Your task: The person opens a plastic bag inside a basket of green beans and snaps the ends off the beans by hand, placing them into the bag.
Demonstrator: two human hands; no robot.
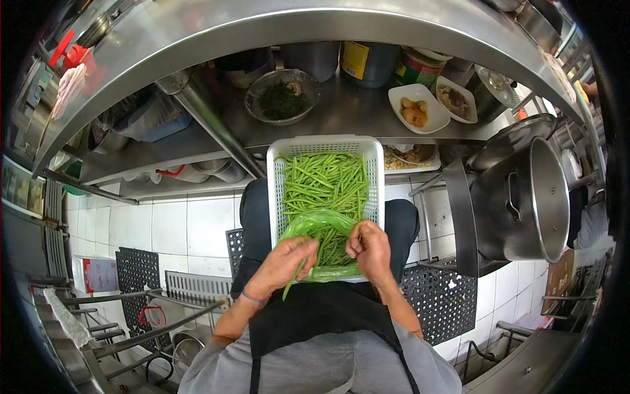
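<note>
A white plastic basket (375, 177) rests on my lap, with cut green beans (325, 184) filling its far part. In its near part sits an opened green plastic bag (298, 226) with more green beans inside. My left hand (289, 261), at the bag's left side, is closed around a green bean (291, 284) whose end hangs below the fingers. At the bag's right edge, my right hand (369, 248) is curled closed with fingertips pinched together. Whatever it may hold is hidden by the fingers.
Ahead is a steel work table (341, 26) with a lower shelf (223, 134) carrying a bowl of dark greens (282, 97) and white dishes of food (419, 108). A large steel pot (525, 200) stands at the right. Black perforated mats (441, 302) lie on white floor tiles.
</note>
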